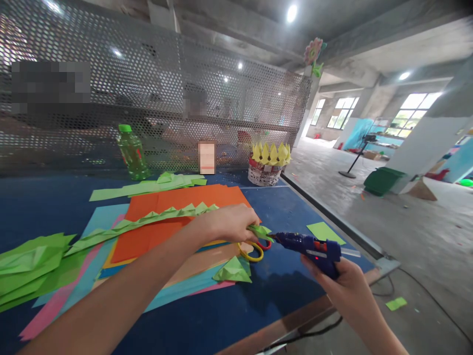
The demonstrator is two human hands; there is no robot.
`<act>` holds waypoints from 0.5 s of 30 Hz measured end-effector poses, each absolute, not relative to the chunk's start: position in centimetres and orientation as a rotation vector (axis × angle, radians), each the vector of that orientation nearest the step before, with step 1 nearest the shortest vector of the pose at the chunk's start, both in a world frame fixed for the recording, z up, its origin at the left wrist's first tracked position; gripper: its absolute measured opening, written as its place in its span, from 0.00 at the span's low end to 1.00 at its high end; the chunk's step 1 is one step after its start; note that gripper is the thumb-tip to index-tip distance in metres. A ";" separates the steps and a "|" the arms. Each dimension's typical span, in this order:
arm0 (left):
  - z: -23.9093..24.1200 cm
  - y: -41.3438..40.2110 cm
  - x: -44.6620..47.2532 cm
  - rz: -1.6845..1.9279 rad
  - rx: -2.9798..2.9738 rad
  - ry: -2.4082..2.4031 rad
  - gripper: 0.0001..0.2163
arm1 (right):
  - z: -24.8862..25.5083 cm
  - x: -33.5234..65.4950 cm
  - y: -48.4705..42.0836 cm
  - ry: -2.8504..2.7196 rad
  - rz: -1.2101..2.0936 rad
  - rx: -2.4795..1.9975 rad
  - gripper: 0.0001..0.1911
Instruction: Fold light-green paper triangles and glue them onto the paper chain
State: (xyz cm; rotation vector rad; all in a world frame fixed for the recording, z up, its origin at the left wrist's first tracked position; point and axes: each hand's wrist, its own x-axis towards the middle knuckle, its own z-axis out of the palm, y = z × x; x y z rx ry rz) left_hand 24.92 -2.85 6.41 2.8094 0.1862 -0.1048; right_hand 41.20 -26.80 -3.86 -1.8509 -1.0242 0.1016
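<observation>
My left hand pinches the right end of a long green folded paper strip, whose row of pointed folds trails leftward over the stacked paper. In my right hand is a dark blue glue gun with a small red light lit. Its nozzle points left and meets, or nearly meets, the green paper at my left fingertips. Below that spot lie scissors with yellow and red handles, partly hidden. A loose folded green paper piece rests just in front of them.
Coloured sheets, orange on top, cover the table's middle. Green sheets lie left. Behind stand a green-capped bottle and a woven basket with yellow paper points, before a perforated metal screen. A black cable hangs by the front edge.
</observation>
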 end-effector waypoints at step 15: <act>6.7 -3.7 24.8 -0.013 2.867 0.191 0.05 | -3.3 40.2 -26.8 -1.142 -0.024 -1.904 0.18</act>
